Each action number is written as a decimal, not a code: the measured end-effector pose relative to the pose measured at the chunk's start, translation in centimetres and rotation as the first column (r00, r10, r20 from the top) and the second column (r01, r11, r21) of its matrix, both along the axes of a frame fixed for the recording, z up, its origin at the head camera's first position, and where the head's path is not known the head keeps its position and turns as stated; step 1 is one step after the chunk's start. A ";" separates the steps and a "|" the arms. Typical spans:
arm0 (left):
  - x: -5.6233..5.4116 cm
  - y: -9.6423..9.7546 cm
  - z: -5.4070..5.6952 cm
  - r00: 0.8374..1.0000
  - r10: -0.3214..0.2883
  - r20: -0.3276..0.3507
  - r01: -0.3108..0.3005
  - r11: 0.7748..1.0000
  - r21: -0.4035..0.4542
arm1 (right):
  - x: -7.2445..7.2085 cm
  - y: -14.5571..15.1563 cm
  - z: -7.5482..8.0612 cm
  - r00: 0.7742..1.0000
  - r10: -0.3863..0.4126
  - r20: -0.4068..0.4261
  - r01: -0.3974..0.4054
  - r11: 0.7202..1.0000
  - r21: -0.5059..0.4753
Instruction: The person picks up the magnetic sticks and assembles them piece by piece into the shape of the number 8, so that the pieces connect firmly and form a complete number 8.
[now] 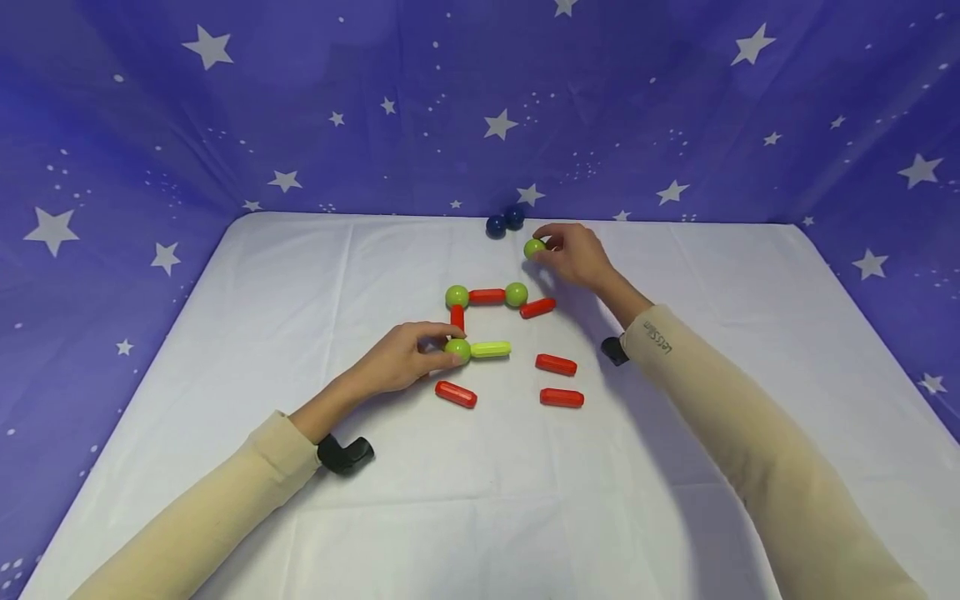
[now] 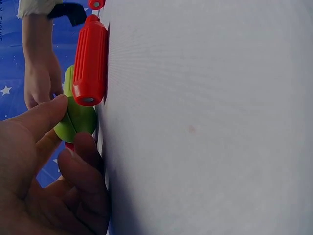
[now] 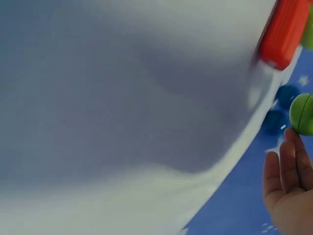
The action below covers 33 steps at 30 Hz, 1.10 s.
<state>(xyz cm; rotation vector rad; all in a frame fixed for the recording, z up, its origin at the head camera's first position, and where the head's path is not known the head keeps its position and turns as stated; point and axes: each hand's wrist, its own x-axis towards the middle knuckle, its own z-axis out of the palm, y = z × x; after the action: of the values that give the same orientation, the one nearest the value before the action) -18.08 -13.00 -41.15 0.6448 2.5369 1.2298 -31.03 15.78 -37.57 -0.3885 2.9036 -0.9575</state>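
My left hand [image 1: 405,357] pinches a green ball [image 1: 458,351] between thumb and fingers. From that ball a yellow-green rod [image 1: 491,349] points right, and a red rod [image 1: 457,318] runs away to a second green ball [image 1: 457,297]. Another red rod [image 1: 487,296] links this one to a third green ball [image 1: 516,294]. Farther back, my right hand [image 1: 573,252] grips a separate green ball [image 1: 534,248] by its fingertips. In the right wrist view this green ball [image 3: 302,115] is partly cut off. The left wrist view shows the left thumb and fingers round the green ball [image 2: 80,117].
One red rod [image 1: 537,308] lies close beside the third green ball. Two red rods, one above [image 1: 556,364] and one below [image 1: 562,397], lie to the right, and another red rod [image 1: 456,394] is in front. Two dark blue balls [image 1: 496,227] sit at the table's back edge.
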 end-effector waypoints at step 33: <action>-0.1 0.0 -0.1 0.999 0.011 0.030 -0.011 1.000 0.002 | 11.2 0.2 -1.1 0.942 0.318 0.110 -0.319 0.948 -0.015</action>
<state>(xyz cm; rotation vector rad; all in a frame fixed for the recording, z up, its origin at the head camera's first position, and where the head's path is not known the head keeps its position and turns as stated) -18.15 -13.03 -41.30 0.6090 2.5189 1.2371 -19.83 15.94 -38.68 -0.7517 2.6298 -0.8907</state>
